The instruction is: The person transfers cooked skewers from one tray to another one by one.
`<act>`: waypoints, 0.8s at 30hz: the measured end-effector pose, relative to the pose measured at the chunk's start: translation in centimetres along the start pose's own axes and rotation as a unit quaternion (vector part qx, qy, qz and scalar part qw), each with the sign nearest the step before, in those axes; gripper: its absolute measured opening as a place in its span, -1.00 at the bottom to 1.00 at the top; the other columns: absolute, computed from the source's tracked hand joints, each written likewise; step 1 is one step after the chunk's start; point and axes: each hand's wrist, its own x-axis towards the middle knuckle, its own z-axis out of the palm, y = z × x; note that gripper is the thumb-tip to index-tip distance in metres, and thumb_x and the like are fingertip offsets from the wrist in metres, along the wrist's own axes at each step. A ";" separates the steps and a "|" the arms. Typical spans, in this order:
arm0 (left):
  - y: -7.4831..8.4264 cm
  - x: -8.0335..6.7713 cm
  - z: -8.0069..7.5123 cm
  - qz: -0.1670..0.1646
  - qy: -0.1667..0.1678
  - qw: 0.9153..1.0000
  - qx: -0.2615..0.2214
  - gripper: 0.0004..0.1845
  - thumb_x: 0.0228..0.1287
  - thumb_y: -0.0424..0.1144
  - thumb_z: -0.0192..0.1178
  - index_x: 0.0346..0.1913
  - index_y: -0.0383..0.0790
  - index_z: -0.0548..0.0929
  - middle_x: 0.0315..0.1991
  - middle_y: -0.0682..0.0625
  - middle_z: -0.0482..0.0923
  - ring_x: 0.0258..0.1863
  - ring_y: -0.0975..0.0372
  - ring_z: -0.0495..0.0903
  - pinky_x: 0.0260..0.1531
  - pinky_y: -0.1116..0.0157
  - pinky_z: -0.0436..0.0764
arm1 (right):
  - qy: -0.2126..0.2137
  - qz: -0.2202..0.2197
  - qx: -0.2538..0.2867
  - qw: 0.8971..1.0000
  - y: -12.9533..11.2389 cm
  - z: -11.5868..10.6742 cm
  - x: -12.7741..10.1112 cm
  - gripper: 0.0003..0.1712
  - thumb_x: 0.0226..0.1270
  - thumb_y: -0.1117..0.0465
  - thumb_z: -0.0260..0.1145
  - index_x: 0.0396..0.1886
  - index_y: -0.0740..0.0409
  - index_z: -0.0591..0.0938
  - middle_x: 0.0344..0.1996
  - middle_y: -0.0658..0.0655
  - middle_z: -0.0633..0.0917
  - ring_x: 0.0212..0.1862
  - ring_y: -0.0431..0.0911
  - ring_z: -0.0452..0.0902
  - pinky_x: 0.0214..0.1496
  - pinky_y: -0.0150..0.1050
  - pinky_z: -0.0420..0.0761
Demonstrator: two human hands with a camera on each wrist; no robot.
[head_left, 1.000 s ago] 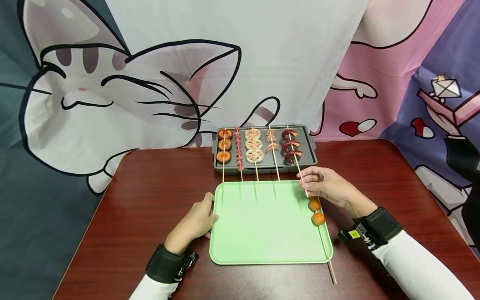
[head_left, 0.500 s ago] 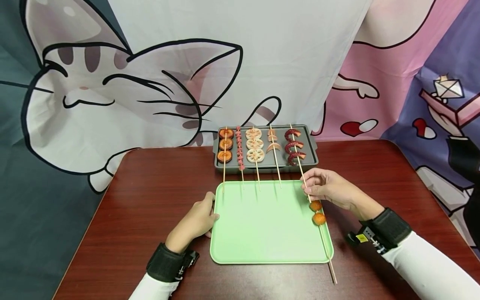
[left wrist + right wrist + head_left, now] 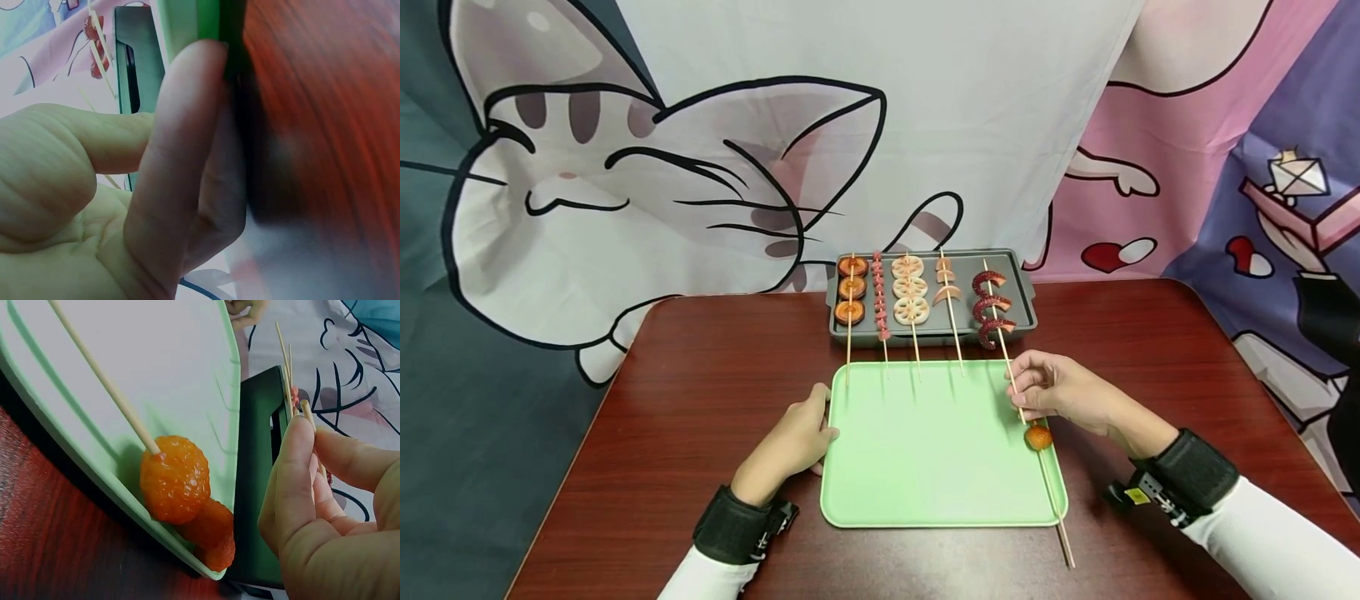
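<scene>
My right hand [image 3: 1056,392] pinches the bare stick of a skewer of purple-red octopus tentacle pieces [image 3: 992,304]. Those pieces sit over the right end of the dark grill pan [image 3: 1024,304], the lowest overlapping its front rim. Between thumb and fingers of my left hand [image 3: 790,437] is the left edge of a light green tray [image 3: 940,450]. Along the tray's right side lies a skewer of orange balls [image 3: 1038,438], its stick passing over the front edge. In the right wrist view three orange balls [image 3: 175,481] show at the tray corner, beside the right hand [image 3: 325,487].
Several more skewers lie in the pan: brown mushroom-like rounds [image 3: 850,288], small pink pieces [image 3: 880,296], lotus root slices [image 3: 910,311] and pale orange pieces [image 3: 947,293]. Their sticks reach toward the tray. A printed cloth [image 3: 737,167] hangs behind the brown table [image 3: 715,350].
The right hand has drawn the octopus skewer toward the person and slightly right, its pieces shifting down toward the pan's front rim. The left hand and tray hold their place.
</scene>
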 end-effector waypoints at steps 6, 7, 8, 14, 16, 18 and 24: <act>0.0 0.0 0.0 0.001 -0.001 1.000 0.002 -0.62 0.45 -0.49 0.20 0.22 -0.32 0.37 -0.43 -0.16 0.43 -0.68 0.11 0.56 -0.72 0.24 0.68 | -0.002 0.000 -0.017 1.000 0.2 0.3 -0.4 -0.61 0.43 0.42 0.33 0.09 0.48 0.38 -0.22 0.18 0.69 -0.19 -0.07 0.69 -0.14 -0.22 0.81; 0.0 0.0 0.0 0.000 -0.001 1.000 0.003 -0.62 0.45 -0.49 0.20 0.22 -0.32 0.37 -0.42 -0.16 0.42 -0.67 0.11 0.56 -0.72 0.24 0.68 | -0.002 0.001 -0.017 1.000 0.3 0.4 -0.5 -0.60 0.43 0.42 0.33 0.10 0.48 0.37 -0.22 0.19 0.69 -0.19 -0.07 0.69 -0.14 -0.21 0.81; 0.1 -0.1 0.0 -0.001 -0.002 1.000 0.003 -0.62 0.46 -0.49 0.20 0.22 -0.32 0.36 -0.42 -0.16 0.42 -0.67 0.11 0.56 -0.72 0.24 0.68 | -0.001 0.002 -0.018 1.000 0.3 0.4 -0.6 -0.60 0.43 0.42 0.34 0.10 0.49 0.37 -0.22 0.19 0.69 -0.18 -0.07 0.69 -0.13 -0.21 0.81; 0.2 -0.1 -0.1 -0.008 -0.005 1.000 0.002 -0.61 0.47 -0.47 0.20 0.24 -0.31 0.36 -0.41 -0.17 0.43 -0.66 0.10 0.58 -0.71 0.23 0.69 | 0.003 -0.003 -0.033 0.999 0.2 0.7 -1.2 -0.59 0.42 0.42 0.33 0.10 0.50 0.36 -0.25 0.15 0.68 -0.21 -0.08 0.68 -0.14 -0.22 0.81; 0.2 -0.1 -0.1 -0.010 -0.007 1.000 0.002 -0.61 0.47 -0.47 0.20 0.25 -0.30 0.36 -0.41 -0.17 0.43 -0.66 0.10 0.58 -0.71 0.23 0.69 | 0.003 -0.004 -0.037 0.999 0.3 0.8 -1.4 -0.59 0.43 0.43 0.32 0.10 0.52 0.35 -0.26 0.14 0.68 -0.22 -0.08 0.68 -0.14 -0.21 0.81; 0.2 -0.1 -0.1 -0.010 -0.008 1.000 0.001 -0.60 0.47 -0.47 0.20 0.26 -0.30 0.35 -0.41 -0.17 0.43 -0.66 0.09 0.58 -0.71 0.23 0.69 | 0.001 -0.003 -0.032 0.999 0.3 1.0 -1.6 -0.60 0.42 0.45 0.32 0.09 0.52 0.35 -0.27 0.14 0.68 -0.24 -0.09 0.67 -0.15 -0.19 0.82; 0.1 -0.1 0.0 -0.007 -0.008 1.000 0.004 -0.62 0.47 -0.47 0.20 0.24 -0.31 0.36 -0.40 -0.17 0.43 -0.66 0.10 0.58 -0.71 0.24 0.69 | -0.004 -0.007 -0.013 1.000 0.4 1.7 -2.5 -0.65 0.42 0.46 0.32 0.05 0.48 0.37 -0.28 0.11 0.68 -0.26 -0.12 0.68 -0.17 -0.14 0.83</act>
